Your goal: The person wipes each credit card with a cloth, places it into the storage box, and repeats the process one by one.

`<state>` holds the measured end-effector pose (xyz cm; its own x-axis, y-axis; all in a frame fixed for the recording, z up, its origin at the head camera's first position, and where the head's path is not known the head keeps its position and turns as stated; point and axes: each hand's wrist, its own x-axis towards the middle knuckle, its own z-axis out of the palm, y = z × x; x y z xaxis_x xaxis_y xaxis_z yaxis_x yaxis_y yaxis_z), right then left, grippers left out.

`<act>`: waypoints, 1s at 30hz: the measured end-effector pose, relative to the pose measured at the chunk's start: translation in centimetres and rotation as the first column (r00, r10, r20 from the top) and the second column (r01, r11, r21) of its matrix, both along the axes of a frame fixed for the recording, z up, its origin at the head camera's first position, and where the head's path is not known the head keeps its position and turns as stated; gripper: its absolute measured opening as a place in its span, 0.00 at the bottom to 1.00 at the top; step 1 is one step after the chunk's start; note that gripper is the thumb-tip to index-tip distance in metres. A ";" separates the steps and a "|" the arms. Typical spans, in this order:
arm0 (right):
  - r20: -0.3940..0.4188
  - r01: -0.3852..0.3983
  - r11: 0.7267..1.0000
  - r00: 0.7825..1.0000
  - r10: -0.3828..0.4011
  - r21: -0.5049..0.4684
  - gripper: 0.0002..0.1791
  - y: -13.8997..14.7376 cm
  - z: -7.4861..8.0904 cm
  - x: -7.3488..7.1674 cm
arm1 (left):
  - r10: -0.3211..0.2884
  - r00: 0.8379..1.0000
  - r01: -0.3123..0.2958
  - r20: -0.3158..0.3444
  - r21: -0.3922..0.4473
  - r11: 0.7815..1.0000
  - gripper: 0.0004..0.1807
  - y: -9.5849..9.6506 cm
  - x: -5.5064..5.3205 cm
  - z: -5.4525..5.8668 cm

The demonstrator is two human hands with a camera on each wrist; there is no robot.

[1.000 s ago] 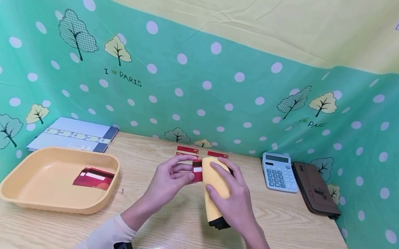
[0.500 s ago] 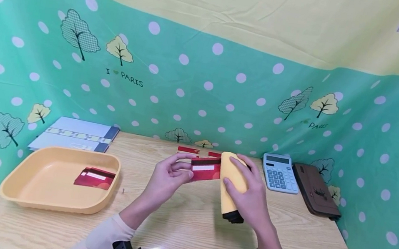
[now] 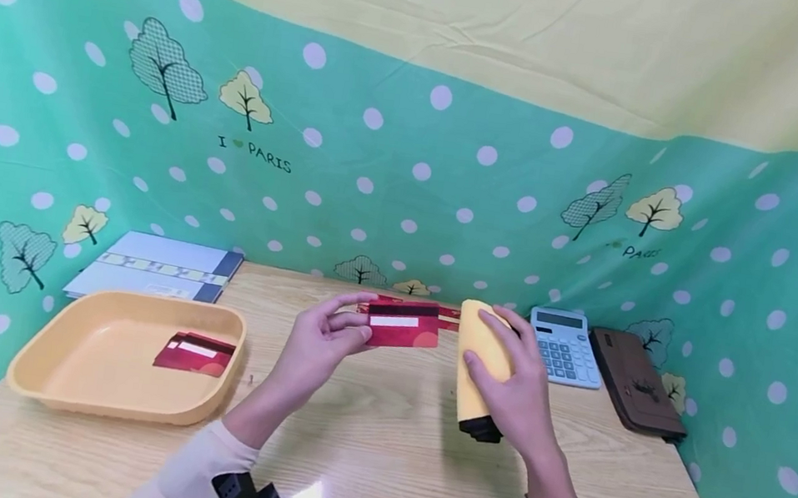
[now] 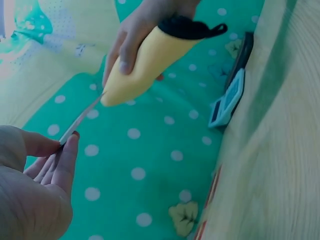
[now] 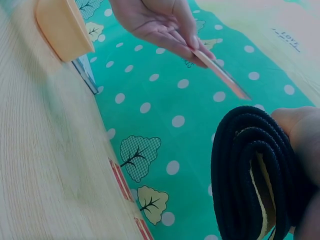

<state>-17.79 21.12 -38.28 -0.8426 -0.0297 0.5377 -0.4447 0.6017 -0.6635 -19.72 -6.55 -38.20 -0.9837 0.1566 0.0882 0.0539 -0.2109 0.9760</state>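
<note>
In the head view my left hand (image 3: 314, 347) pinches the left end of a red bank card (image 3: 407, 326), whose black stripe and white strip face me. My right hand (image 3: 521, 383) grips a rolled or folded yellow cloth (image 3: 478, 360) with black edging at its lower end. A small gap separates card and cloth in the head view. Seen by the right wrist camera, the layered black edge of the cloth (image 5: 240, 170) shows its folds. The left wrist view has the card (image 4: 80, 120) almost edge-on. More red cards (image 3: 196, 353) lie in the yellow tray (image 3: 120, 410).
Several red cards (image 3: 449, 313) lie at the table's back, partly hidden by the held card. A light blue calculator (image 3: 567, 355) and brown zipped wallet (image 3: 634, 385) are at the back right. Behind the tray lies a light blue folder (image 3: 154, 267). Green dotted fabric (image 3: 405, 199) surrounds the table.
The cloth has moved right and the card has come fully out from behind or inside its left edge, shifting slightly left lately. Both hands keep their holds.
</note>
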 end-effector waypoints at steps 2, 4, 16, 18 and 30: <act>-0.004 0.000 1.000 1.000 0.000 0.002 0.31 0.1 0.1 -0.1 | 0.009 1.000 -0.010 -0.006 -0.023 1.000 0.25 -0.9 -0.1 0.2; -0.007 -0.003 1.000 1.000 0.003 0.002 0.31 0.2 0.1 -0.2 | 0.023 1.000 -0.024 -0.008 -0.059 0.998 0.25 -2.1 -0.2 0.3; -0.008 0.003 1.000 1.000 -0.003 0.005 0.30 0.4 -0.2 -0.1 | 0.099 0.994 -0.108 -0.045 -0.346 0.932 0.25 -9.6 0.2 0.5; -0.012 -0.002 1.000 1.000 0.002 0.003 0.30 0.4 -0.2 -0.1 | 0.106 0.992 -0.122 -0.062 -0.374 0.919 0.25 -10.7 0.3 0.4; 0.029 0.008 1.000 1.000 -0.008 -0.009 0.31 0.4 -0.1 -0.1 | 0.199 0.978 -0.195 -0.059 -0.586 0.786 0.27 -18.0 1.2 -0.7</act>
